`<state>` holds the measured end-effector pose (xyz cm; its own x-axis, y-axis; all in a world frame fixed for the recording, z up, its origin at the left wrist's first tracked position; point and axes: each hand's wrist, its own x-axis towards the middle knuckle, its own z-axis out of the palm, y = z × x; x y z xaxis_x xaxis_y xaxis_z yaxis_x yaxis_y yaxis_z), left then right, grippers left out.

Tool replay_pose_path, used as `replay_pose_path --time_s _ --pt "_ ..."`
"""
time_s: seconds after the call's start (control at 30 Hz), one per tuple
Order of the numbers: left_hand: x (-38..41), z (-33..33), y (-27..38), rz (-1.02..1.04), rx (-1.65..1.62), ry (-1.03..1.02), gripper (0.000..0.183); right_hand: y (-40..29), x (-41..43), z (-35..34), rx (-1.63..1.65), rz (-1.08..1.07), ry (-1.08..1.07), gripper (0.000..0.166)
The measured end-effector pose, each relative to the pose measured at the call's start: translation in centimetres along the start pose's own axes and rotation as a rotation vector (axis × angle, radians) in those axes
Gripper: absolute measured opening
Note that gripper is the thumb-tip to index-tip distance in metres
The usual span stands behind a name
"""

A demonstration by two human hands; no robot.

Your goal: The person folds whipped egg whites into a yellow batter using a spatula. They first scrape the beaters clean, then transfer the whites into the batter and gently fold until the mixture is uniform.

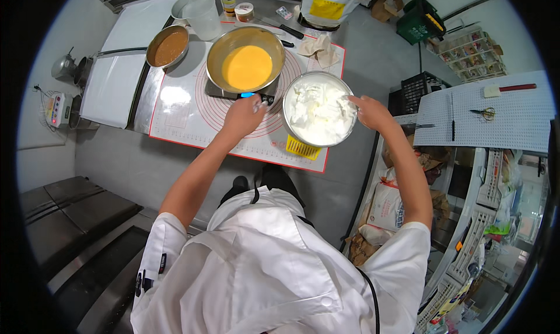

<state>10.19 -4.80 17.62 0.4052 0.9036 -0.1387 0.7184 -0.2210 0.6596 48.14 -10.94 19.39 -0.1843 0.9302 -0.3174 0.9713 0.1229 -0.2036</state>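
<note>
My right hand (372, 111) is at the right rim of a metal bowl (285, 117), index finger over the edge and the other fingers curled outside it. Thick white whipped mixture (321, 108) fills this bowl, which overhangs the mat's right edge. My left hand (245, 118) is curled just in front of a digital kitchen scale (217, 90) with a lit blue display. There is a whitish smear at its fingertips, and I see no object in it. On the scale sits a larger metal bowl (214, 49) containing smooth yellow liquid (247, 68).
A yellow slotted scraper (302, 148) lies partly beneath the white mixture's bowl on the red-edged baking mat (175, 119). Behind are a bowl of brown mixture (170, 48), a translucent plastic jug (203, 21), black-handled knives (292, 31) and crumpled paper (321, 50). Lined trays (109, 89) stand left.
</note>
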Motion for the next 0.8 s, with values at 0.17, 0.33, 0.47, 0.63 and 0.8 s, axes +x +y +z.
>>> replay_pose_path --time_s 0.17,0.33,0.47,0.63,0.8 --pt "7.7 3.5 2.7 0.13 0.378 -0.123 0.038 0.3 3.4 -0.2 -0.223 -0.016 -0.164 0.056" --pt "10.5 6.2 1.1 0.299 0.481 -0.215 0.038 2.8 0.0 3.4 -0.261 -0.043 -0.1 0.059" --pt "10.1 5.6 0.6 0.331 0.346 -0.281 0.039 -1.2 -4.1 7.6 -0.145 0.159 -0.108 0.064" --pt "8.3 6.6 -1.5 0.215 0.112 -0.369 0.042 -14.8 -5.3 8.2 0.333 0.602 -0.275 0.072" --pt "7.0 7.4 -3.9 0.218 -0.065 -0.37 0.046 -19.2 0.0 6.0 1.53 0.769 -0.216 0.07"
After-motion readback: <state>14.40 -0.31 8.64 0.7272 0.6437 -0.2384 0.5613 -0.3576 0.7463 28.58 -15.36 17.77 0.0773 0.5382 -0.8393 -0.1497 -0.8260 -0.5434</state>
